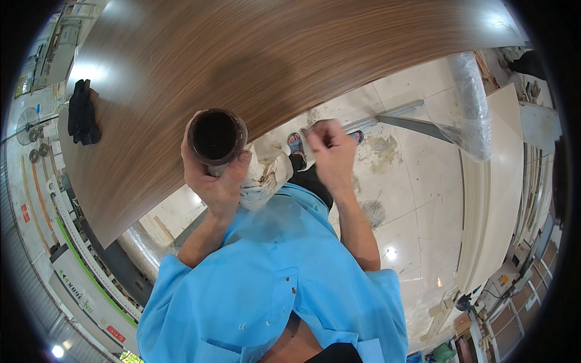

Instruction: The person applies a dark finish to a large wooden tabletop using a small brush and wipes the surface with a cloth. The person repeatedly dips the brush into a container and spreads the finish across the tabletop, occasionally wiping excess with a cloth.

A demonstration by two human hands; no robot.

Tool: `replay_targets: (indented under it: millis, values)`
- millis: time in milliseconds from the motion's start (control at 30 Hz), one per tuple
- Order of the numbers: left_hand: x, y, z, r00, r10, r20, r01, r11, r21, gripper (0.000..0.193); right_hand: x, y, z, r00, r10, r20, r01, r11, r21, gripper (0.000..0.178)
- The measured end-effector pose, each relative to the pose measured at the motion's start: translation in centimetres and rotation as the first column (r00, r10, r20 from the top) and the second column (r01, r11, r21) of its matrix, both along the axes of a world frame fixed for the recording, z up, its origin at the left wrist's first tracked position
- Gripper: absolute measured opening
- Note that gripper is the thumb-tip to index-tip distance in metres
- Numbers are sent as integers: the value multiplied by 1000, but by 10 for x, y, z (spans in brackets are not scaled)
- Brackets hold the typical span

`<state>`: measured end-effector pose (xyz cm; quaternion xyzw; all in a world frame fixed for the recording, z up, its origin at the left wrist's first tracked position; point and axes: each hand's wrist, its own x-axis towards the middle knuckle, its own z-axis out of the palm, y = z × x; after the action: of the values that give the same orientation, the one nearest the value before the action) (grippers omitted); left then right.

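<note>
My left hand is wrapped round a small round cup with a dark brown rim and a dark inside. Its opening faces up, beside the near edge of the wood-grain board. A white cloth with brown stains bunches next to that hand, in front of my blue shirt; whether the hand grips it too I cannot tell. Over the floor to the right, my right hand is closed, its fingers pinched together and blurred. Anything between those fingertips is too unclear to name.
A black cloth or glove lies at the board's left edge. Right of me stand a roll of clear wrap, a metal bar and a stack of pale panels. A long machine is at lower left.
</note>
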<state>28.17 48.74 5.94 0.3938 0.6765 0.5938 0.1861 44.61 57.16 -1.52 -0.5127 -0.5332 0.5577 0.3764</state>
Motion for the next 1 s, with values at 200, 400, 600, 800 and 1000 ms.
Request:
replay_targets:
  millis: [200,400,600,800,1000]
  values:
    - [-10,-5,-3,999,33,5,-33,999,21,70,-9,-17,-8,999,46,1,-46,995,90,15]
    - [-12,-8,-4,997,72,13,-72,997,12,66,19,15,-11,988,2,153,-31,983,181,9]
    - [-10,-7,-2,998,59,2,-59,998,-12,62,31,33,-8,969,-223,107,209,969,129,12]
    - [0,1,-3,998,49,35,-48,999,-18,64,38,42,-14,961,-108,253,-7,911,413,13]
    - [4,5,0,1000,30,-7,-30,999,-45,66,65,76,-12,940,-322,114,274,910,310,12]
